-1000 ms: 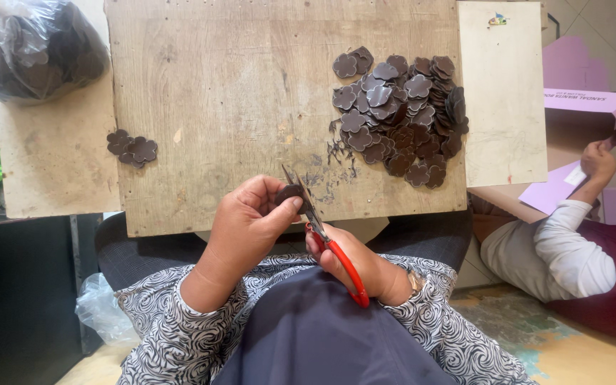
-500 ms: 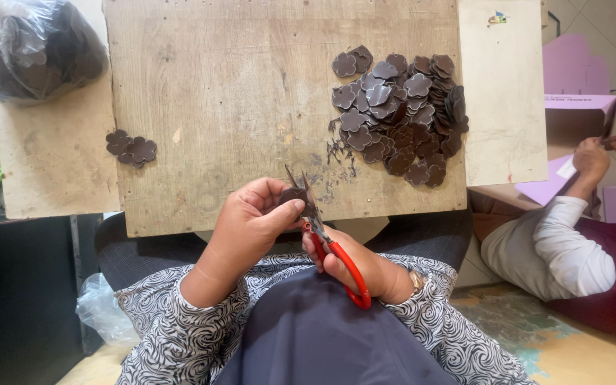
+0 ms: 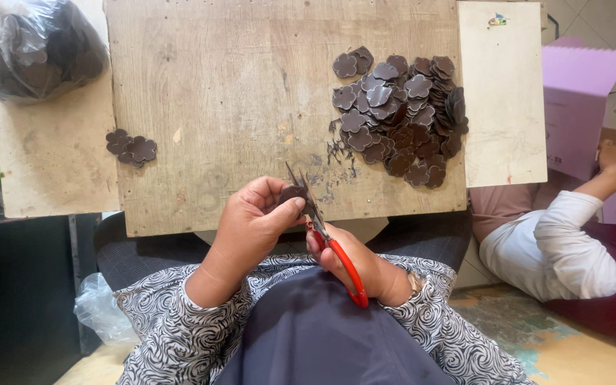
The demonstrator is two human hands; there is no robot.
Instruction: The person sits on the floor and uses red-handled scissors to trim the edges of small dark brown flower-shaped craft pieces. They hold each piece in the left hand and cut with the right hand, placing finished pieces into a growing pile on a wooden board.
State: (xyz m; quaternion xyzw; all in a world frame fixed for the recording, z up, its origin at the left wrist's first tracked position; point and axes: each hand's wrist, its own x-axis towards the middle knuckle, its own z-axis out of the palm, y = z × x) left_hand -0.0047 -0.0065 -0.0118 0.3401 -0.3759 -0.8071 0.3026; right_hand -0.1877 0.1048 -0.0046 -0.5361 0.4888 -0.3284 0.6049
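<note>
Hands at the near edge of the worn wooden counter (image 3: 237,107): left hand (image 3: 254,221) pinches a small dark flower-shaped cutout (image 3: 292,193); right hand (image 3: 354,264) grips red-handled snips (image 3: 329,239). Since a second ago the blades have risen to the cutout, suggesting trimming under way.

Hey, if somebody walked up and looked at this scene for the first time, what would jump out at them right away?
Probably the red-handled snips in the right hand, blades against a small dark flower-shaped piece pinched in the left hand, at the near edge of the worn wooden board. Next, the big heap of dark flower-shaped cutouts on the board's right side. A bulging clear plastic bag of dark pieces sits at far left.
</note>
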